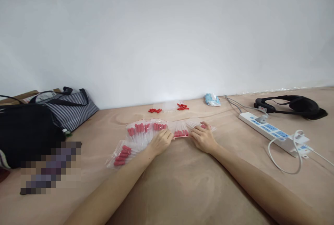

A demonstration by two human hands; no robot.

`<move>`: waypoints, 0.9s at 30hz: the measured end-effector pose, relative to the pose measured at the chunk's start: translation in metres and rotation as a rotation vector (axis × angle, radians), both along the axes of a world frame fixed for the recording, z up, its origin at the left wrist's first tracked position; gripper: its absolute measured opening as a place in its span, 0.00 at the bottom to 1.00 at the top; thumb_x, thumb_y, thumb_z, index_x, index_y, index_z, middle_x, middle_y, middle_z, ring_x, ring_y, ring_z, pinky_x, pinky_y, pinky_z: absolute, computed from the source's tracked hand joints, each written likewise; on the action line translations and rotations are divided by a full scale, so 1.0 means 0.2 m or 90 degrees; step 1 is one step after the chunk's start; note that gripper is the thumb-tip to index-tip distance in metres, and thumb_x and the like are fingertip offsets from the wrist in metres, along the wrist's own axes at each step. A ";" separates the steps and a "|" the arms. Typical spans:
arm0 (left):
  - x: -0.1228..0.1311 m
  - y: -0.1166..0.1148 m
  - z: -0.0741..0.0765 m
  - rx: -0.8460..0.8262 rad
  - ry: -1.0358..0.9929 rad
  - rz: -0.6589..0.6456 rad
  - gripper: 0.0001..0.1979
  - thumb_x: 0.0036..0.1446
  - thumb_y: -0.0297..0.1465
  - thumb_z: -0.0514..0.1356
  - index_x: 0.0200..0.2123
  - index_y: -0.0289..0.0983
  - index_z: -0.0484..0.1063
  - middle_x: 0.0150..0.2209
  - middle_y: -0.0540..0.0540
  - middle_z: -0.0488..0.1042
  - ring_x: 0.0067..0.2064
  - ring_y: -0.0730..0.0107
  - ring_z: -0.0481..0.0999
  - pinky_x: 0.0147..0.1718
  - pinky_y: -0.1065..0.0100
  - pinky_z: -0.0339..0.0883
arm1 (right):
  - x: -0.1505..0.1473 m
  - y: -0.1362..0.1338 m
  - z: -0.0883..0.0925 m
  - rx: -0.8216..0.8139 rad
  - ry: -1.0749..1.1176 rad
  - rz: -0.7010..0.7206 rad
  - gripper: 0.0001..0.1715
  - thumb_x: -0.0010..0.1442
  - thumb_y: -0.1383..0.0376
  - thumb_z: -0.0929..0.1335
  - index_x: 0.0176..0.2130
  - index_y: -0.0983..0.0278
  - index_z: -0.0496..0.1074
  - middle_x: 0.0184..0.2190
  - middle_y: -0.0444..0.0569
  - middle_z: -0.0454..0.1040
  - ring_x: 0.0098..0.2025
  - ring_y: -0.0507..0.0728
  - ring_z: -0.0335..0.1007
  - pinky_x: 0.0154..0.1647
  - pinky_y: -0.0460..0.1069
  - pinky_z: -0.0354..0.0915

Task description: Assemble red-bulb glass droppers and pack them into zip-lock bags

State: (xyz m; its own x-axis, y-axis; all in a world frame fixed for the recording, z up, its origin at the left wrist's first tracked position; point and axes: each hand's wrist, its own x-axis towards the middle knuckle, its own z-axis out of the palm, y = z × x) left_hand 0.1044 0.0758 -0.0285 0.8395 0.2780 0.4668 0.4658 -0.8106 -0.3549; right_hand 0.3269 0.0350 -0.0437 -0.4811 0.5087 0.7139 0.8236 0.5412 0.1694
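Observation:
Both my hands are at a clear zip bag (181, 127) that holds several clear stems with red bulbs, like droppers. My left hand (160, 142) is closed at the bag's near left corner, its fingertips on the red-lined edge. My right hand (205, 138) has its fingers curled at the near right corner, partly over another clear bag (194, 122). To the left, more filled bags (137, 129) overlap, with red bulbs pointing away from me. One bag (120, 155) lies nearest, beside my left forearm. What my fingertips pinch is partly hidden.
Loose red bulbs (183, 106) and more red bulbs (154, 110) flank clear stems (169, 106) near the wall. A power strip (271, 131) with cables, a black headset (292, 106) and a blue-white packet (212, 99) lie right. Bags (70, 108) stand left.

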 end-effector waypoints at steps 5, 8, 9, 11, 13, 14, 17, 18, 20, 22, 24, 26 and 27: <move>-0.07 0.04 0.07 -0.045 -0.067 0.129 0.12 0.59 0.36 0.50 0.36 0.35 0.70 0.35 0.43 0.71 0.37 0.64 0.68 0.37 0.63 0.60 | 0.08 0.02 -0.02 -0.024 -0.025 -0.067 0.10 0.56 0.71 0.61 0.26 0.63 0.69 0.23 0.44 0.71 0.33 0.53 0.61 0.49 0.55 0.42; -0.15 0.12 0.16 -0.150 -0.132 0.413 0.14 0.55 0.39 0.53 0.39 0.38 0.71 0.43 0.41 0.68 0.46 0.56 0.63 0.43 0.57 0.54 | 0.17 0.04 -0.03 -0.032 -0.024 -0.160 0.12 0.56 0.70 0.61 0.24 0.64 0.69 0.24 0.46 0.71 0.32 0.53 0.61 0.49 0.55 0.41; -0.17 0.15 0.19 -0.190 -0.146 0.491 0.15 0.53 0.40 0.53 0.39 0.39 0.72 0.45 0.40 0.67 0.48 0.54 0.61 0.45 0.55 0.52 | 0.19 0.04 -0.03 -0.037 -0.023 -0.185 0.13 0.56 0.69 0.61 0.24 0.64 0.69 0.24 0.47 0.71 0.32 0.53 0.60 0.48 0.55 0.41; -0.19 0.22 0.22 -0.242 -0.163 0.573 0.19 0.50 0.43 0.54 0.37 0.37 0.73 0.46 0.37 0.66 0.50 0.48 0.59 0.45 0.52 0.51 | 0.24 0.04 -0.02 -0.051 -0.017 -0.212 0.14 0.56 0.68 0.60 0.23 0.64 0.69 0.24 0.47 0.71 0.32 0.54 0.60 0.48 0.55 0.41; -0.20 0.28 0.23 -0.278 -0.173 0.603 0.20 0.47 0.46 0.56 0.33 0.35 0.75 0.45 0.34 0.66 0.50 0.43 0.59 0.44 0.49 0.51 | 0.26 0.03 -0.01 -0.073 -0.006 -0.207 0.13 0.55 0.64 0.62 0.23 0.63 0.69 0.25 0.47 0.72 0.33 0.54 0.61 0.48 0.56 0.41; -0.19 0.31 0.23 -0.299 -0.179 0.614 0.20 0.45 0.46 0.57 0.31 0.35 0.76 0.45 0.33 0.67 0.50 0.41 0.59 0.43 0.48 0.51 | 0.26 0.02 0.00 -0.083 0.003 -0.197 0.12 0.55 0.61 0.62 0.24 0.63 0.70 0.26 0.47 0.72 0.34 0.55 0.61 0.48 0.56 0.41; -0.17 0.39 0.22 -0.359 -0.205 0.630 0.14 0.40 0.41 0.62 0.24 0.34 0.75 0.41 0.32 0.69 0.49 0.36 0.60 0.42 0.45 0.52 | 0.23 0.00 0.02 -0.090 0.037 -0.165 0.14 0.53 0.55 0.63 0.27 0.63 0.71 0.29 0.47 0.72 0.35 0.55 0.62 0.48 0.57 0.42; -0.16 0.40 0.22 -0.374 -0.217 0.625 0.12 0.39 0.38 0.62 0.22 0.34 0.74 0.39 0.32 0.70 0.48 0.36 0.61 0.41 0.45 0.53 | 0.20 -0.01 0.02 -0.084 0.050 -0.156 0.14 0.53 0.56 0.63 0.28 0.62 0.71 0.29 0.48 0.72 0.35 0.56 0.63 0.48 0.57 0.43; -0.15 0.41 0.24 -0.392 -0.249 0.587 0.08 0.41 0.34 0.61 0.22 0.34 0.72 0.36 0.35 0.72 0.46 0.40 0.65 0.39 0.48 0.56 | 0.14 -0.01 0.02 -0.074 0.077 -0.139 0.12 0.55 0.59 0.62 0.29 0.62 0.71 0.30 0.48 0.72 0.36 0.56 0.63 0.47 0.57 0.45; -0.14 0.39 0.27 -0.403 -0.285 0.505 0.05 0.46 0.31 0.58 0.26 0.36 0.70 0.33 0.40 0.73 0.41 0.51 0.69 0.38 0.56 0.60 | 0.06 0.00 0.02 -0.085 0.116 -0.113 0.11 0.55 0.62 0.62 0.29 0.63 0.71 0.30 0.49 0.72 0.36 0.56 0.64 0.44 0.56 0.50; -0.12 0.36 0.30 -0.405 -0.330 0.405 0.04 0.50 0.30 0.55 0.30 0.37 0.68 0.30 0.45 0.73 0.35 0.62 0.72 0.35 0.64 0.63 | -0.02 0.03 0.02 -0.133 0.198 -0.064 0.09 0.55 0.64 0.62 0.31 0.63 0.70 0.31 0.50 0.71 0.34 0.56 0.65 0.39 0.53 0.55; -0.09 0.32 0.32 -0.393 -0.387 0.314 0.04 0.53 0.30 0.52 0.32 0.37 0.65 0.29 0.48 0.72 0.32 0.68 0.72 0.31 0.69 0.64 | -0.10 0.09 0.03 -0.216 0.351 -0.003 0.11 0.55 0.64 0.62 0.38 0.63 0.69 0.34 0.51 0.71 0.28 0.53 0.65 0.32 0.50 0.60; -0.07 0.31 0.32 -0.385 -0.417 0.274 0.04 0.54 0.31 0.51 0.33 0.37 0.63 0.29 0.49 0.71 0.31 0.69 0.72 0.30 0.70 0.64 | -0.14 0.12 0.04 -0.265 0.445 0.029 0.15 0.54 0.63 0.63 0.43 0.63 0.66 0.38 0.52 0.70 0.25 0.51 0.64 0.28 0.49 0.61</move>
